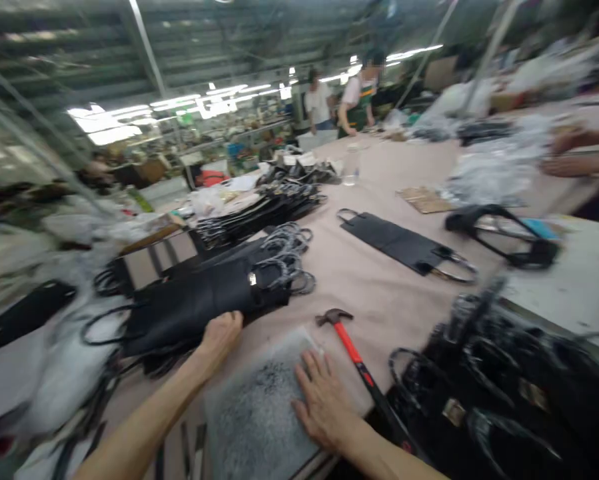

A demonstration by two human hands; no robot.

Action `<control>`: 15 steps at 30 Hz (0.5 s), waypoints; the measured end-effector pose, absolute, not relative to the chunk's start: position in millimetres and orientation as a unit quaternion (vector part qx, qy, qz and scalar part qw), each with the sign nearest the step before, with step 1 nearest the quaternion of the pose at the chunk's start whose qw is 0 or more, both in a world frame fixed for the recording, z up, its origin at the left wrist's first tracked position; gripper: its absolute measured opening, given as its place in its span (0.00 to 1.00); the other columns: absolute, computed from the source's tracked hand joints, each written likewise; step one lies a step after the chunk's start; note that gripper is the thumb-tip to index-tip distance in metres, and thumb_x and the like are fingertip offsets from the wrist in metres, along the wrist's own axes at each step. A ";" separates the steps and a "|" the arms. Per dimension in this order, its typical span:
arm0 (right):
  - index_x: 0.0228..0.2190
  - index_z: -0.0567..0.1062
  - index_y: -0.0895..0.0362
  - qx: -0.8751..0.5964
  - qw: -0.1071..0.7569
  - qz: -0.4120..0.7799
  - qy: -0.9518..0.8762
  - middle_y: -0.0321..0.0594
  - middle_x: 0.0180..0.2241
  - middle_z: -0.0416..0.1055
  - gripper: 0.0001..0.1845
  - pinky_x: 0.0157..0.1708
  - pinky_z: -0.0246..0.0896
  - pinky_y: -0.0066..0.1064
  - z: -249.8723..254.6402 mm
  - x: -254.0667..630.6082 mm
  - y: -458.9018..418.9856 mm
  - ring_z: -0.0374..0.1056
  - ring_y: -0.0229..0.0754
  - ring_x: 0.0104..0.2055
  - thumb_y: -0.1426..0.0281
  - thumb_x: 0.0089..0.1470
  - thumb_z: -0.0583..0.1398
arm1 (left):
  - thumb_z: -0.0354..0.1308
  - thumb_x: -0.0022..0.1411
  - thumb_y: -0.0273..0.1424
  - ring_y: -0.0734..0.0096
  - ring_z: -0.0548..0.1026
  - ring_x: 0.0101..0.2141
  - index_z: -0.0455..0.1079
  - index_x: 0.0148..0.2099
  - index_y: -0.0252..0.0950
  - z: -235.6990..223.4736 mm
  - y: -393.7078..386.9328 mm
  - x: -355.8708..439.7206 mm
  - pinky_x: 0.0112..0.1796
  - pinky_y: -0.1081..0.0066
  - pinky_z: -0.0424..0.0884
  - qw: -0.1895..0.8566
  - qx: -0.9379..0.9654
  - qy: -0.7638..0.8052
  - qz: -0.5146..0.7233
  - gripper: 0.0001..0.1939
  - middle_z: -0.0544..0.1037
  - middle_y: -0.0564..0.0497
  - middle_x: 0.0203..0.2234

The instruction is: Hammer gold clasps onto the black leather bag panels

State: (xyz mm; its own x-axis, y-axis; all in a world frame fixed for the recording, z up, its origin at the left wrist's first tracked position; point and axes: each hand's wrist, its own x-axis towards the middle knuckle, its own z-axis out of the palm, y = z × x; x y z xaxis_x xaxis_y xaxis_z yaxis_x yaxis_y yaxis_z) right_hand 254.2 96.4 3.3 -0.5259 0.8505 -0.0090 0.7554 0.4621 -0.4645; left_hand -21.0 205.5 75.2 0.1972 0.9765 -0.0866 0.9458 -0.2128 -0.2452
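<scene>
My left hand point(219, 335) reaches forward and curls its fingers over the near edge of a stack of flat black bags point(199, 303) with looped handles. My right hand point(322, 400) lies flat with fingers spread on a grey work slab point(259, 413) marked with dark specks. A hammer point(356, 360) with a red and black handle lies just right of that hand, head pointing away from me.
A single black bag point(404, 243) lies mid-table. More black bags are piled at front right point(494, 380) and further back point(259, 210). A plastic bottle point(350, 165) stands far off. Other people stand at the far end; another person's arms show at the right edge point(579, 153).
</scene>
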 end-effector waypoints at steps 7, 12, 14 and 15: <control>0.64 0.67 0.57 -0.470 0.114 0.150 -0.862 0.54 0.69 0.55 0.33 0.69 0.38 0.62 -15.6 247.8 96.5 0.47 0.62 0.72 0.57 0.61 0.56 | 0.51 0.71 0.31 0.48 0.71 0.57 0.67 0.60 0.32 83.4 182.2 -36.9 0.62 0.46 0.59 0.135 -0.739 -0.659 0.026 0.18 0.74 0.33 0.54; 0.64 0.67 0.59 -0.474 0.101 0.149 -0.862 0.56 0.69 0.55 0.33 0.69 0.37 0.61 -8.6 248.7 95.0 0.47 0.63 0.72 0.57 0.62 0.55 | 0.62 0.63 0.45 0.35 0.55 0.67 0.56 0.68 0.29 102.8 191.7 -57.5 0.64 0.38 0.50 0.150 -0.632 -0.758 -0.049 0.39 0.59 0.28 0.66; 0.64 0.66 0.60 -0.474 0.097 0.152 -0.862 0.58 0.69 0.55 0.34 0.69 0.36 0.60 -3.7 248.5 94.5 0.46 0.64 0.72 0.57 0.62 0.54 | 0.61 0.63 0.47 0.34 0.59 0.65 0.57 0.67 0.28 99.8 190.9 -61.4 0.62 0.40 0.57 0.109 -0.581 -0.805 -0.043 0.40 0.62 0.27 0.64; 0.64 0.66 0.61 -0.474 0.096 0.152 -0.862 0.58 0.69 0.54 0.34 0.69 0.36 0.60 -1.6 248.5 94.2 0.46 0.64 0.72 0.57 0.62 0.54 | 0.60 0.64 0.47 0.34 0.59 0.65 0.57 0.67 0.28 95.4 188.6 -61.0 0.61 0.40 0.58 0.102 -0.567 -0.816 -0.040 0.39 0.62 0.26 0.65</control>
